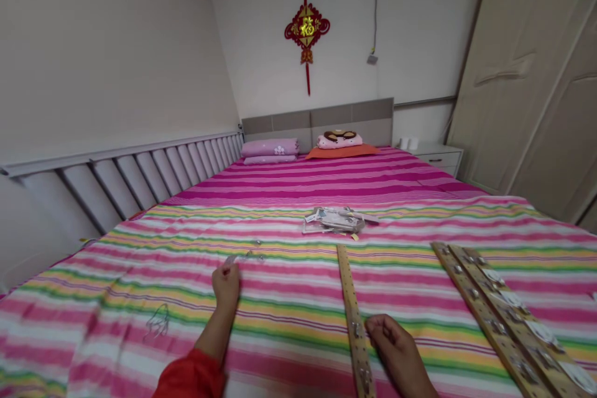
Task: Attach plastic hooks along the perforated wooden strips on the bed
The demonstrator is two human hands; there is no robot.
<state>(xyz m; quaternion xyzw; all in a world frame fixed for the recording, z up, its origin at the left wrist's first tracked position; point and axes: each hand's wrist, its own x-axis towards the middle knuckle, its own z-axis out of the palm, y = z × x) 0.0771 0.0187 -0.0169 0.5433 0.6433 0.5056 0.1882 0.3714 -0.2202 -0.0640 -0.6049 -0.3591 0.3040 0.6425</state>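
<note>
My left hand (226, 285) is closed in a pinch on a small pale plastic bag (231, 259) that sticks out past the fingertips. Just beyond it, several tiny shiny pieces (259, 256) lie on the striped sheet. My right hand (397, 348) has its thumb and forefinger pressed together beside a long wooden strip with holes (347, 283); anything between these fingertips is too small to make out. Small metal pieces (357, 329) sit on the near part of that strip, close to the right fingertips.
Two more wooden strips (485, 317) carrying metal pieces and white round items lie at the right. A pile of plastic packets (333, 219) lies ahead on the bed. Thin wire-like loops (158, 321) are at the left. Folded bedding (270, 149) rests by the headboard (326, 121).
</note>
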